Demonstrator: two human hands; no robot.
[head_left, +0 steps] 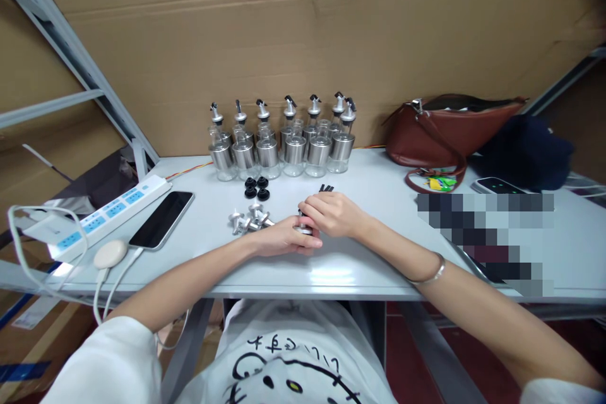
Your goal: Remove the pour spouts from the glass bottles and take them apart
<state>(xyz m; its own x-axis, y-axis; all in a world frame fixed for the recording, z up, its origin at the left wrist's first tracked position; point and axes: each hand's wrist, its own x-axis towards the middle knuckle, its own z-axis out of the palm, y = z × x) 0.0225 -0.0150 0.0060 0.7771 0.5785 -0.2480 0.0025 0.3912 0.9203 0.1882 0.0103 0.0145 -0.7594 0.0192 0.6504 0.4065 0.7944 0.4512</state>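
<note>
My left hand (286, 237) is closed around a silver and black bottle pourer (303, 229) just above the table. Curled over its top, the fingers of my right hand (331, 213) grip the same piece and hide much of it. Small black strips (326, 188) lie just beyond my right hand. Left of my hands rest several silver pourer spouts (249, 221), with several black stoppers (256, 188) grouped behind them. Glass bottles with steel sleeves (294, 150) stand upright at the back; those in the rear and at the right end carry pourers.
On the left lie a phone (162, 219), a white power strip (111, 214) and a round charger (110, 255) with cables. A brown handbag (440, 132) and a dark cap (525, 148) sit at the right. Cardboard (237, 44) rises behind the table (379, 271).
</note>
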